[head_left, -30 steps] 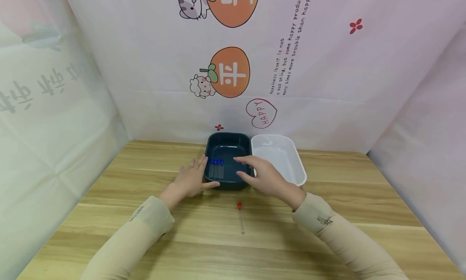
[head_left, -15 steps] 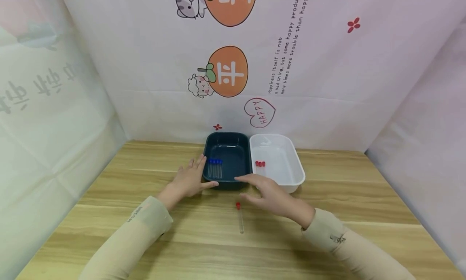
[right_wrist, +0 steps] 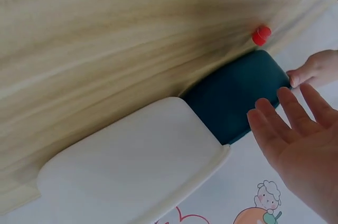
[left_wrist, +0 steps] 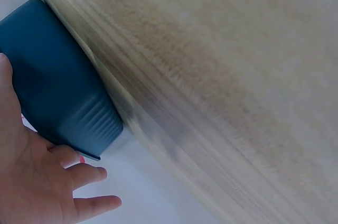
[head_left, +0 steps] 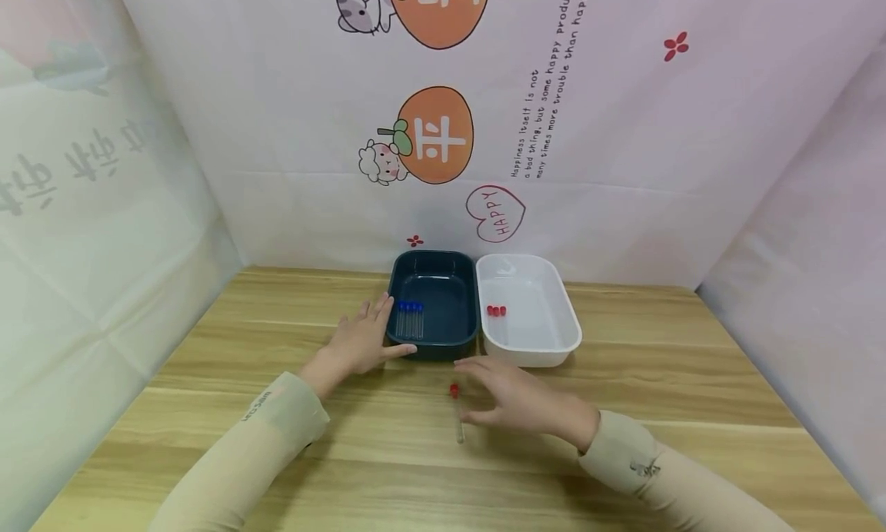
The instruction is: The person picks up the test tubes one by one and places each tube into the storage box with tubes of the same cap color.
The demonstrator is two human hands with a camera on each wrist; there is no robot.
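My left hand [head_left: 358, 343] rests on the left rim of the dark teal tray [head_left: 450, 309], its fingers extended and thumb along the front edge. Several blue-capped test tubes [head_left: 411, 321] lie side by side in that tray. On the table in front lies one test tube with a red cap [head_left: 454, 391], its clear body pointing toward me. Right beside it hovers my right hand [head_left: 524, 400], thumb and fingers spread, with nothing held. The right wrist view shows the red cap [right_wrist: 261, 35] past the fingers.
A white tray [head_left: 543, 309] stands against the teal one on the right, with three red-capped test tubes [head_left: 495, 311] at its left side. Behind both trays hangs a printed cloth backdrop [head_left: 588, 209]. The wood-grain table [head_left: 360, 470] extends toward me.
My right hand has come back from over the trays toward me, down to the red-capped tube on the table. This uncovered the red-capped tubes in the white tray. My left hand has stayed put.
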